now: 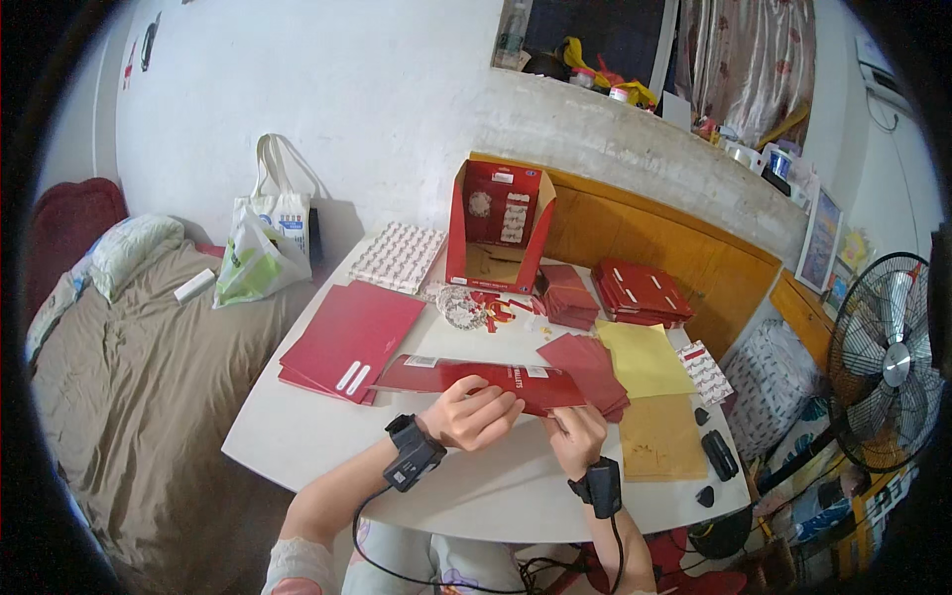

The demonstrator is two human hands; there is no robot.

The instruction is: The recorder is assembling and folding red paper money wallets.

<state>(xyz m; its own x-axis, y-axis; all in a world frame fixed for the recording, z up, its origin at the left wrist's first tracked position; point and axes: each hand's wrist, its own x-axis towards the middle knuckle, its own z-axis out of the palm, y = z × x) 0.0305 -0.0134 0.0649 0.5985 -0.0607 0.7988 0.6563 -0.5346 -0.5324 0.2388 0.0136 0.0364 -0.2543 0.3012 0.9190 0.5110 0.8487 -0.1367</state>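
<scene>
A long red printed cardboard piece (pixel 426 376), with white label patches on it, is held tilted above the white table (pixel 327 436). My left hand (pixel 471 413) is closed on its near edge, fingers curled over it. My right hand (pixel 577 436) pinches its right end between thumb and fingers. Left of it lies a stack of large red cardboard sheets (pixel 352 337) with two white slots at the lower corner. Smaller dark red sheets (pixel 580 357) are fanned out just beyond my right hand. Black bands with small boxes are strapped to both wrists.
An open red display box (pixel 496 223) stands at the back, beside stacked red packets (pixel 643 293) and a patterned white stack (pixel 397 256). Yellow sheets (pixel 647 359) and black sunglasses parts (pixel 719 454) lie to the right. A fan (pixel 895 359) stands at far right, a bed (pixel 159 397) at left.
</scene>
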